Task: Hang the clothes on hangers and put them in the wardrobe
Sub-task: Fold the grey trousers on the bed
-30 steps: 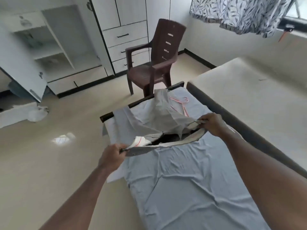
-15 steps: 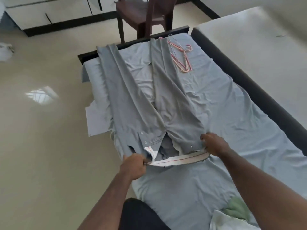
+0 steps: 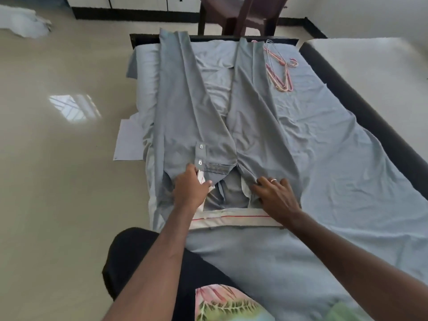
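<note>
Lying flat on the bed (image 3: 347,181), the trousers (image 3: 185,112) await the hangers (image 3: 281,72); left hand (image 3: 190,191) pinches the fly, right hand (image 3: 275,198) presses spread: hanging not begun.

No readable text anywhere here. The pale inner waistband (image 3: 231,218) of the grey trousers (image 3: 192,117), just below both hands, carries only a thin red stitched line, no letters or size tag legible. The white paper (image 3: 129,142) on the floor out to the left of the left hand (image 3: 190,188) looks blank from here.
</note>
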Demonstrator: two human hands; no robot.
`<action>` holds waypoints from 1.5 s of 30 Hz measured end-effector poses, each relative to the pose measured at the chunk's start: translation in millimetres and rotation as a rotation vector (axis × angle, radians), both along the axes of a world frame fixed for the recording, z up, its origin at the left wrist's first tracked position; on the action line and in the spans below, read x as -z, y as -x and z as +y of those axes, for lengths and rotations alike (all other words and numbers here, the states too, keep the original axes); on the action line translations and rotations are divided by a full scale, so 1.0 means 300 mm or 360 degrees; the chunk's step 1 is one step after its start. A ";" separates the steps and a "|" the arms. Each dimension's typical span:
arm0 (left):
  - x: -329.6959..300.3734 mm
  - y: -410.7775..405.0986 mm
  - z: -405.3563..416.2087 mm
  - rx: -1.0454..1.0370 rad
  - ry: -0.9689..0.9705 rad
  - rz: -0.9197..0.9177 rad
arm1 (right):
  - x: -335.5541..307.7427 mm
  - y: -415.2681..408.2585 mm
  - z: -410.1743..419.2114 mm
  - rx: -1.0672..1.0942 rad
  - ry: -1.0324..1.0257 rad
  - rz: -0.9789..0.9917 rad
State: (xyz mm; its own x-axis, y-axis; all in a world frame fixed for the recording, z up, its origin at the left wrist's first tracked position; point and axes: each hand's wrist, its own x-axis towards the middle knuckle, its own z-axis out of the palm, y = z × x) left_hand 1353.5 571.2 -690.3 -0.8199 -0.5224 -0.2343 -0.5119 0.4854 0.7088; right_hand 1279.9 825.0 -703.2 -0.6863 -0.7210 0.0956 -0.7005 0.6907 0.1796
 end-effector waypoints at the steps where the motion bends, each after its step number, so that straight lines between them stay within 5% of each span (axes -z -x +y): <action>1: 0.013 0.003 0.023 -0.0079 -0.0019 0.0121 | 0.031 0.013 0.021 0.0032 0.0118 -0.0012; 6: 0.080 -0.060 0.124 0.0220 0.0055 0.0461 | 0.096 -0.006 0.034 0.0093 0.0783 0.0066; 12: 0.107 -0.106 0.205 0.0329 0.0461 0.0288 | 0.192 -0.121 0.000 -0.0018 0.0730 -0.0278; 18: 0.064 -0.051 0.231 -0.0140 0.0119 0.0383 | 0.211 -0.135 0.014 -0.0142 0.0847 -0.0156; 33: 0.156 -0.047 0.269 0.0593 0.0161 0.0724 | 0.233 -0.137 -0.029 -0.0068 0.1105 -0.0214; 40: 0.172 -0.040 0.244 0.0249 -0.0243 0.0635 | 0.257 -0.123 -0.023 -0.0021 0.1186 -0.0313; 45: 0.183 -0.035 0.243 0.0329 -0.0371 0.0639 | 0.239 -0.126 -0.023 0.0045 0.1309 -0.0353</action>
